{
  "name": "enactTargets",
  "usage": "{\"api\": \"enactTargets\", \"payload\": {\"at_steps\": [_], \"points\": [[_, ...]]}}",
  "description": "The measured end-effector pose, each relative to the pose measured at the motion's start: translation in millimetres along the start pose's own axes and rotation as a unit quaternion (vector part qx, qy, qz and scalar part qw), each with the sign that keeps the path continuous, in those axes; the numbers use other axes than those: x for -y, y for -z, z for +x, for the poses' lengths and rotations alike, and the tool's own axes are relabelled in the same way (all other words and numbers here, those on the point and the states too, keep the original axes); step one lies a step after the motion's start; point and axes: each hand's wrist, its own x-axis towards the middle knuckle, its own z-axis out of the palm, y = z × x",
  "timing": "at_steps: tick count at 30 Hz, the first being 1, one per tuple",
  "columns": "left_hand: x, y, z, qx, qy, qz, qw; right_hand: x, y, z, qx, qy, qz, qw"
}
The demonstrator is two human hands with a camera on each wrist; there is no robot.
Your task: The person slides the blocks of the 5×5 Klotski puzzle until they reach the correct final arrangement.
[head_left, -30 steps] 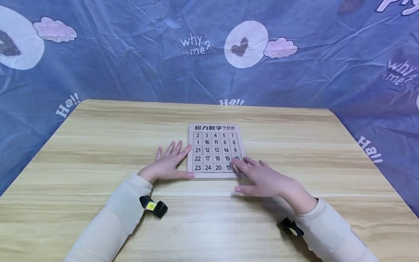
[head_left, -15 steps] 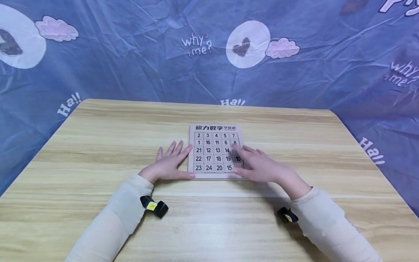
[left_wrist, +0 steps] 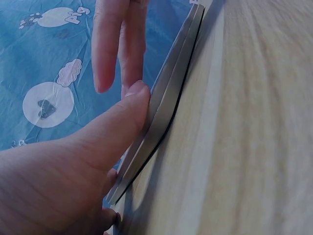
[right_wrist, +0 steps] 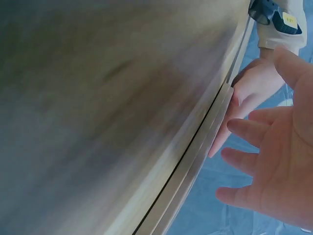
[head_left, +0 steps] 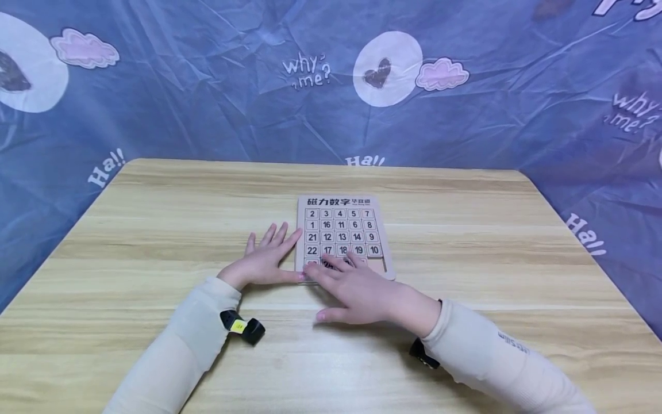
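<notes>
A flat number sliding puzzle (head_left: 383, 221) lies on the table, several rows of numbered tiles in its pale frame. Its lower right corner slot shows bare wood. My left hand (head_left: 261, 263) rests at the puzzle's left side, fingers spread, thumb on the lower left corner. In the left wrist view that thumb (left_wrist: 117, 115) lies along the board's edge. My right hand (head_left: 362, 292) is over the bottom row with fingers spread, hiding most of those tiles. The right wrist view shows this hand (right_wrist: 283, 161) with straight fingers above the board; whether a fingertip touches a tile, I cannot tell.
The wooden table (head_left: 170, 230) extends around the puzzle on every side. A blue printed cloth (head_left: 233, 103) hangs behind and beside it. Black wrist cameras (head_left: 253, 331) sit on both sleeves.
My right hand first went forward over the puzzle's right columns, then swept left and nearer to the bottom row. The bare corner slot has come into view. My left hand stays put.
</notes>
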Motion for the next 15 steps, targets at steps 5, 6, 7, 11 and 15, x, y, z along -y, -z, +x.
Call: {"api": "enactTargets", "payload": {"at_steps": [5,6,7,11,15], "points": [[1.4,0.1,-0.7,-0.003,-0.001,0.002,1.0000,3.1,-1.7,4.7,0.007,0.006,-0.005,1.000],[1.6,-0.1,-0.8,-0.003,-0.001,0.003,1.0000,3.6,-2.0,5.3,0.008,0.007,-0.005,1.000],[1.8,-0.2,-0.9,-0.002,-0.001,0.005,1.0000,4.0,-2.2,5.9,0.010,0.007,-0.006,1.000],[1.7,-0.8,-0.7,-0.002,-0.001,0.005,1.0000,6.0,-1.9,6.5,0.016,0.002,-0.008,1.000],[1.6,-1.4,0.7,-0.002,-0.002,0.008,1.0000,7.2,-1.8,5.2,0.020,-0.003,-0.017,1.000]]}}
